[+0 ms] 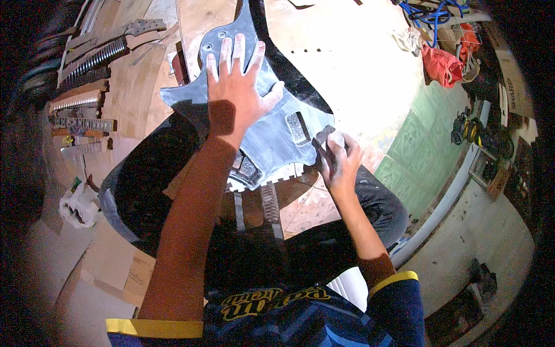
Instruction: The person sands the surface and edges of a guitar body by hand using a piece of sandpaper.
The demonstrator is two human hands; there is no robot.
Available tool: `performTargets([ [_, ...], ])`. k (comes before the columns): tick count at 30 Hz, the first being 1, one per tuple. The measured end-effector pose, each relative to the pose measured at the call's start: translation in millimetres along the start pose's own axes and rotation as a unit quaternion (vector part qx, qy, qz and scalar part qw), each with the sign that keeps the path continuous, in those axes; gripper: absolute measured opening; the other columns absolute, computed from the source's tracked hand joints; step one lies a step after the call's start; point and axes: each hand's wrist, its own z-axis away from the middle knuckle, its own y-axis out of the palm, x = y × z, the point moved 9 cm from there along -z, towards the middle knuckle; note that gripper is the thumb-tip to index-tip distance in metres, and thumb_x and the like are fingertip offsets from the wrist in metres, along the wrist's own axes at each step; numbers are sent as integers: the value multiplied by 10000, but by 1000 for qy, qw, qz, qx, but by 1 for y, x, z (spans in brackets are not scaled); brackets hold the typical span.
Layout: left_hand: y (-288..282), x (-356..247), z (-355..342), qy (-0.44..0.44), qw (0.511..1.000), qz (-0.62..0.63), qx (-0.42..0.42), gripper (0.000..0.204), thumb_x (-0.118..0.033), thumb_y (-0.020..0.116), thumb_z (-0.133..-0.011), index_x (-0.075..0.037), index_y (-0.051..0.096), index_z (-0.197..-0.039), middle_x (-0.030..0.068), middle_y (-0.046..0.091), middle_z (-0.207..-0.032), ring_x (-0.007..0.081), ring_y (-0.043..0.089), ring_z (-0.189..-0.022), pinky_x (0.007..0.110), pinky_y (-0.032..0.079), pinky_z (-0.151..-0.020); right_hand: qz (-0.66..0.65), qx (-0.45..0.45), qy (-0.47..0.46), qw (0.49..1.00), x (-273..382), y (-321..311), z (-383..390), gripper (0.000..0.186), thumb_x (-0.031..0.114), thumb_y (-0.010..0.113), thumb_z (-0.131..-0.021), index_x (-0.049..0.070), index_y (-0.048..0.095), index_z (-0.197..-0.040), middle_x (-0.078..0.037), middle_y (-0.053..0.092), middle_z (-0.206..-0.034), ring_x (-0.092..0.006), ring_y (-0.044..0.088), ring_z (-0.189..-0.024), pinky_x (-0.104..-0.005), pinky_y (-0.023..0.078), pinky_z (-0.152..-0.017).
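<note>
A grey-blue electric guitar body (269, 136), streaked with pale dust, lies in front of me above my lap. My left hand (236, 87) rests flat on its upper part, fingers spread and pointing away from me. At the body's lower right edge, my right hand (344, 159) is closed around a dark folded piece that looks like sandpaper (324, 143), which touches the edge. Near that hand a rectangular cutout (298, 128) shows in the body. Another cavity (245, 169) opens at the near end, partly covered by my left forearm. A pale toothed-edge mat (287, 172) sticks out beneath.
Several guitar necks (85, 99) lie along the left side. Below them is a white plastic bag (80, 205). At the far right are a blue cable (430, 16) and a red bag (442, 66). Green floor tiles (425, 118) extend on the right, beside a black-and-yellow object (468, 128).
</note>
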Motion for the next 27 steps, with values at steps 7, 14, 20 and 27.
performTargets([
  [7, -1, 6, 4, -4, 1000, -7, -3, 828, -543, 680, -821, -220, 420, -1538, 196, 330, -1600, 394, 246, -1501, 611, 187, -1190, 12, -23, 20, 999, 38, 5, -67, 633, 64, 782, -684, 251, 647, -1273, -204, 580, -1254, -409, 548, -1124, -522, 421, -980],
  [14, -5, -2, 4, 0, 1000, 8, -8, 826, -552, 677, -826, -213, 424, -1535, 200, 333, -1597, 393, 242, -1503, 618, 183, -1187, 19, -41, 7, 999, 17, -4, -32, 614, 54, 775, -707, 237, 640, -1277, -203, 569, -1267, -407, 539, -1119, -516, 425, -949],
  [20, -2, 6, 4, -3, 1000, -15, -15, 786, -570, 639, -843, -196, 467, -1513, 190, 360, -1589, 387, 291, -1484, 595, 173, -1199, 4, -20, 2, 1000, 18, 3, -38, 595, 64, 788, -735, 231, 631, -1283, -199, 567, -1273, -414, 547, -1120, -522, 438, -945],
  [27, -1, 3, 0, 1, 1000, 4, -21, 816, -556, 669, -835, -225, 421, -1538, 192, 340, -1598, 395, 252, -1500, 611, 166, -1198, 32, -34, 4, 999, 39, -3, -72, 613, 52, 765, -704, 215, 638, -1280, -193, 571, -1258, -405, 547, -1117, -512, 421, -964],
])
